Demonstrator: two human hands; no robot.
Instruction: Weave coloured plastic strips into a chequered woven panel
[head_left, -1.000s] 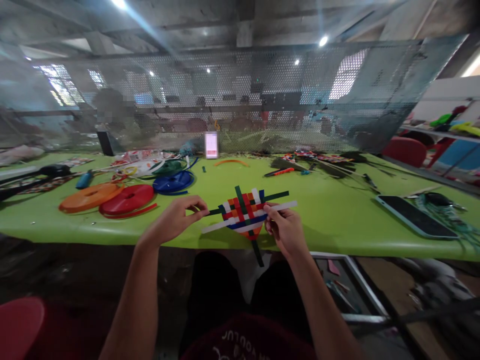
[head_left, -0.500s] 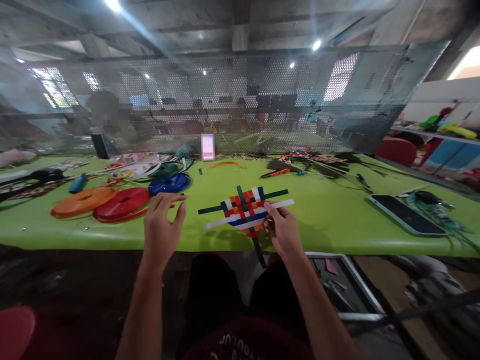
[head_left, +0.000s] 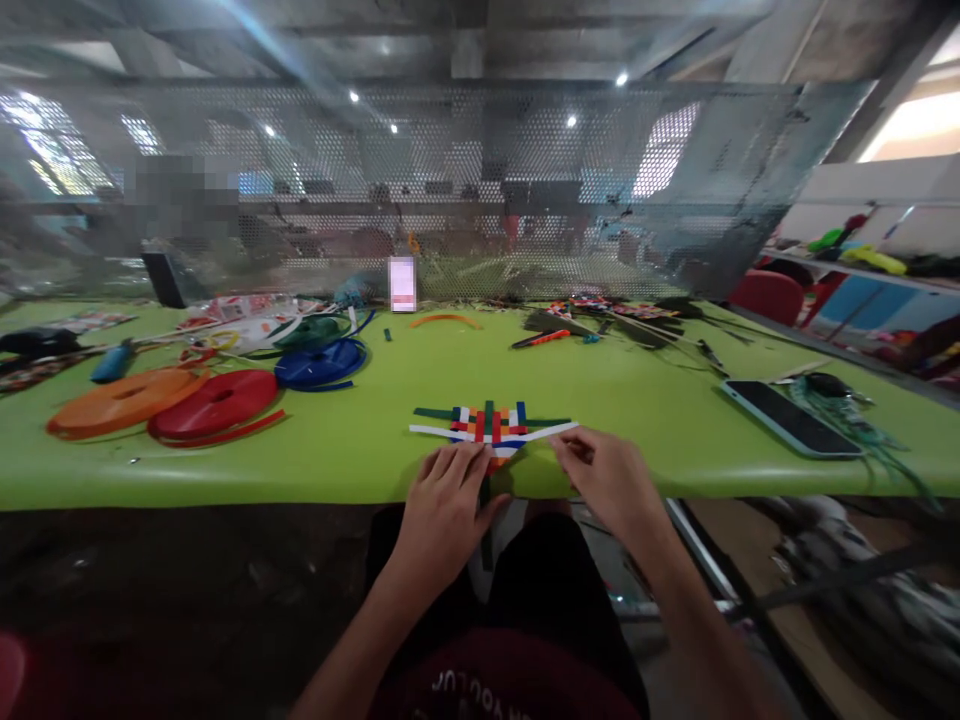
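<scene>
A small woven piece (head_left: 489,421) of red, white, orange, blue and green flat strips lies at the table's front edge. Its dark green strip ends stick out to the left, to the right and down past the edge. My left hand (head_left: 450,490) rests on its near part, fingers laid flat, thumb held apart, covering some of the weave. A white strip (head_left: 540,433) crosses the piece, and its right end is pinched between thumb and forefinger of my right hand (head_left: 604,470). The strip's left end juts out over the table.
Rolls of orange (head_left: 124,402), red (head_left: 217,400) and blue strip (head_left: 319,362) lie on the left. A red-handled cutter (head_left: 544,339) is further back. On the right lies a phone (head_left: 791,418) beside green cords. A perforated metal screen (head_left: 480,200) stands behind the table.
My left hand has moved right from above the table onto the woven piece. The piece has come down flat onto the table edge, and my right hand has shifted to the white strip's end.
</scene>
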